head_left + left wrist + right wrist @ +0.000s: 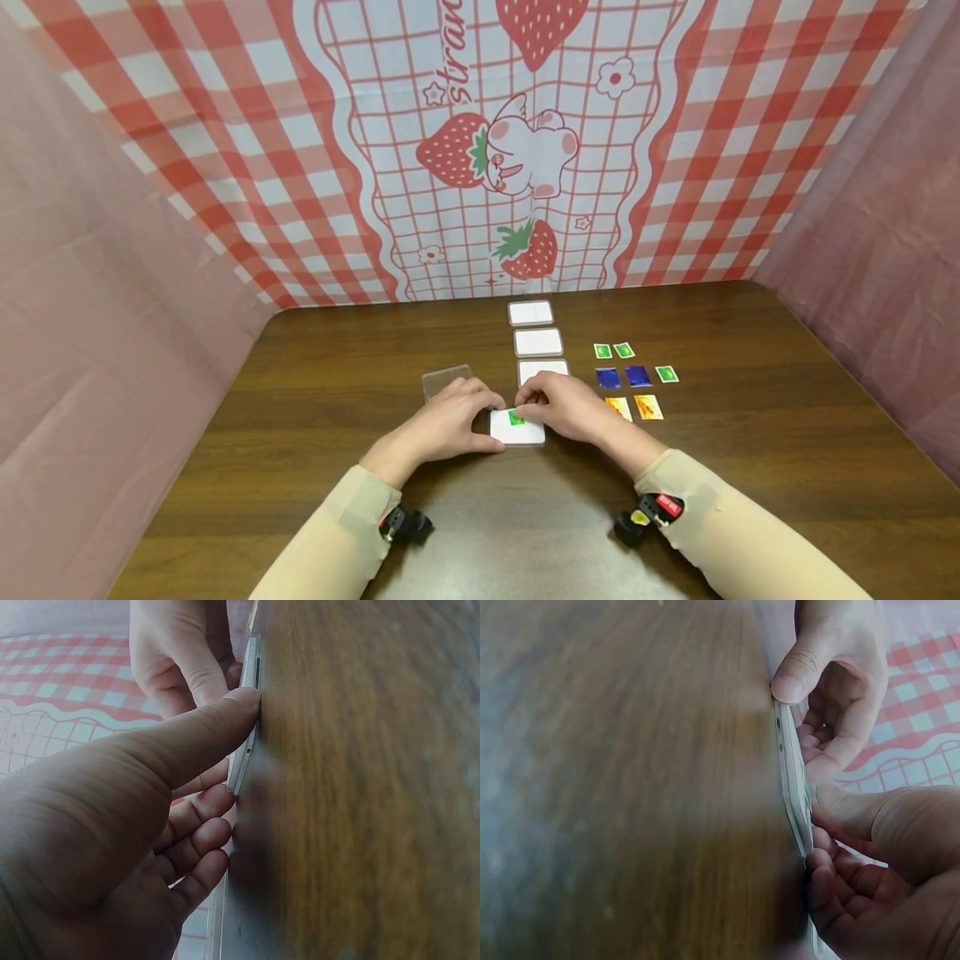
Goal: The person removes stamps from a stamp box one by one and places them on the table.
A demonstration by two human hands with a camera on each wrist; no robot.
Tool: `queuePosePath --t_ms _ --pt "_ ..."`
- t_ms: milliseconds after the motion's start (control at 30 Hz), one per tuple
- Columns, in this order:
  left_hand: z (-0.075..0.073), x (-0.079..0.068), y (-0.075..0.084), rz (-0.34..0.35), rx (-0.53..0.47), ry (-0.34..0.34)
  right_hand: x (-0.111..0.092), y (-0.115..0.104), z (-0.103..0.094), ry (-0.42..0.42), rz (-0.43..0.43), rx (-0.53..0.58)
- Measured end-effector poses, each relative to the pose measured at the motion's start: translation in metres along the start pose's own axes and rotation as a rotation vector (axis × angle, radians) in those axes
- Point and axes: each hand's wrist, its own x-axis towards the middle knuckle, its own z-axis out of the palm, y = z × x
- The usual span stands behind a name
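A white card in a clear, flat case (519,434) lies on the table in front of me. My left hand (448,422) holds it at its left end, the thumb on the near edge and a fingertip by the far edge. On the card's face is a small green square sticker (514,418). My right hand (567,407) has its thumb and index finger at that sticker's right side, pinching it against or just over the card; the exact contact is partly hidden. In the right wrist view the right thumb (847,812) sits over the card's face.
Beyond the hands, white cased cards (537,342) form a column. A clear lid (446,377) lies behind the left hand. To the right are small squares: green (666,374), dark blue (638,376) and orange-yellow (648,407). A strawberry-print cloth (495,242) hangs behind the wooden table (330,400).
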Motion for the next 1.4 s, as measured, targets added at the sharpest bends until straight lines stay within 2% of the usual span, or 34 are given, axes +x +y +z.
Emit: queuePosePath --t_ms 167,333,533,733,967,1133,1400 --pt "-0.001 0.0 0.0 -0.004 0.002 -0.001 0.003 0.014 0.002 0.009 -0.057 0.021" --pt "-0.001 0.0 0.0 -0.001 0.007 0.001 0.018 0.048 0.02 0.026 -0.122 -0.022" --pt "-0.001 0.0 0.0 0.0 0.012 -0.001 0.024 0.064 0.029 0.03 -0.097 -0.021" --pt "-0.001 0.0 0.0 -0.002 0.01 -0.006 0.015 0.047 0.02 0.036 -0.089 0.018" --pt "0.0 0.0 0.001 -0.002 0.004 -0.004 -0.002 0.007 -0.001 -0.001 -0.015 0.087" --pt "0.0 0.0 0.001 0.002 0.007 0.001 -0.007 0.004 -0.006 0.014 -0.001 0.115" --pt "0.0 0.001 -0.001 0.008 0.014 0.003 -0.017 0.011 -0.019 0.06 0.003 0.195"
